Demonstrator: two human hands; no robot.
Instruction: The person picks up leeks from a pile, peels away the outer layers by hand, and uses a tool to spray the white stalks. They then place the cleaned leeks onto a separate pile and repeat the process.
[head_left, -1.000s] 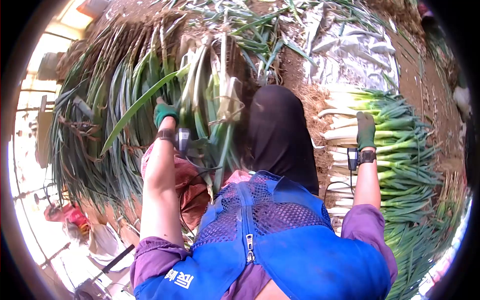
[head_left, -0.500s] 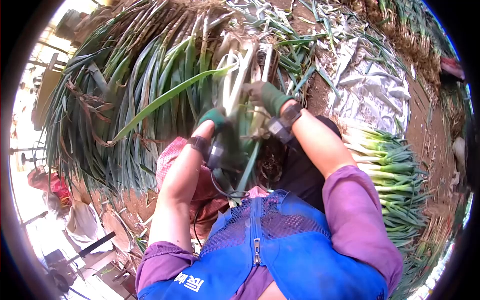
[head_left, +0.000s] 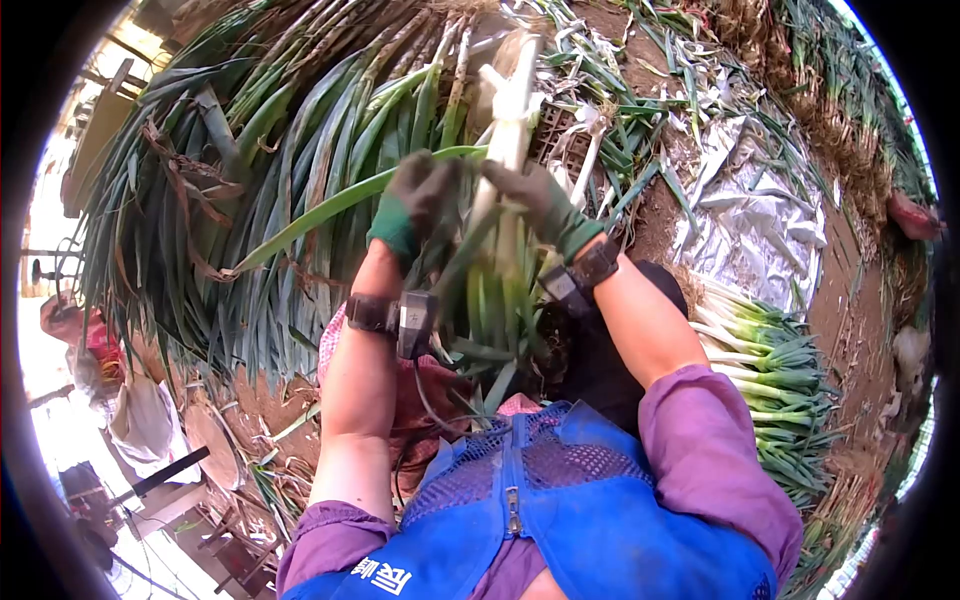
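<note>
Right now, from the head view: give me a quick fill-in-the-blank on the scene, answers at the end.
1. Near the pale leek stems, the left hand and the right hand both wear ____.
2. The large heap of long, dark leaves lies on the person's own ____ side.
3. The vest is coloured ____.
4. The neat row of leeks beside the crumpled sheet lies on the person's own ____ side.

Missing words: gloves; left; blue; right.
</note>
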